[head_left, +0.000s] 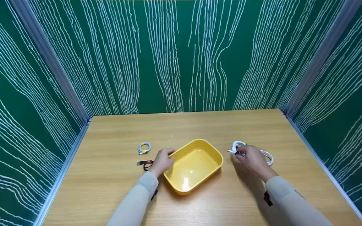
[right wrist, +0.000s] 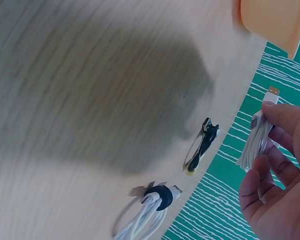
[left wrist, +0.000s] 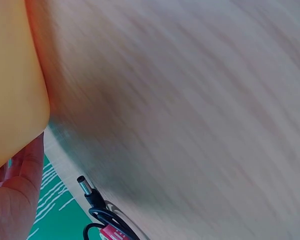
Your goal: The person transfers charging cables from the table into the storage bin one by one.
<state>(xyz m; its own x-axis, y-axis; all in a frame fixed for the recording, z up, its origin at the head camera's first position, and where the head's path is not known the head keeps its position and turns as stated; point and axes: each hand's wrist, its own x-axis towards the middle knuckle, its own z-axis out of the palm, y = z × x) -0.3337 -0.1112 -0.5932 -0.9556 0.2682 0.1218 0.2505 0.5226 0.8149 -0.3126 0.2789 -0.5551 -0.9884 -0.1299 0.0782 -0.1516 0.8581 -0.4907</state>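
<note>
Left hand (head_left: 162, 161) gripping side of yellow rectangular plastic bin (head_left: 196, 160), around middle of wooden table (head_left: 181, 125); right hand (head_left: 253, 158) pinching bundled white USB cable (right wrist: 256, 140), right of bin, raised off table; near it, coiled black cable (right wrist: 203, 147) and white cable bound with black strap (right wrist: 151, 211). Risks: light fingertip pinch could let held bundle slip or uncoil; protruding plug (right wrist: 272, 94) could snag bin rim; shifting bin carelessly could drag black cable with red label (left wrist: 112, 220), just beside left hand
</note>
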